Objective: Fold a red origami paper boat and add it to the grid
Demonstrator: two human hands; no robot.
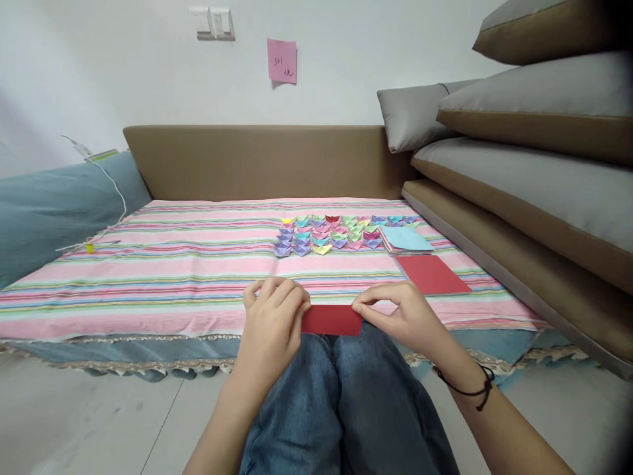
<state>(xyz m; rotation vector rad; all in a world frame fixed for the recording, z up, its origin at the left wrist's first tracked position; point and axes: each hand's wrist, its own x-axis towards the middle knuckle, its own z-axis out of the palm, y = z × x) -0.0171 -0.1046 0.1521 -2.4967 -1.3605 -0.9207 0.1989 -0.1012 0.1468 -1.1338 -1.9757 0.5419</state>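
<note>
A red sheet of paper (330, 320), a long narrow rectangle that looks folded over, is held level above my knees. My left hand (277, 307) grips its left end, fingers curled over the edge. At the upper right corner, my right hand (403, 313) pinches the paper between thumb and finger. Beyond my hands, several small folded paper boats (329, 231) in many colours stand in rows on the striped cloth (148, 264). To their right lie a stack of paper squares (406, 239), light blue on top, and a flat red paper sheet (435, 274).
Grey and brown cushions (524, 158) are piled along the right side. A brown backrest (257, 161) runs along the wall, with a blue armrest (59, 204) at the left. A white cable (116, 188) trails down onto the cloth. A pink note (281, 61) hangs on the wall.
</note>
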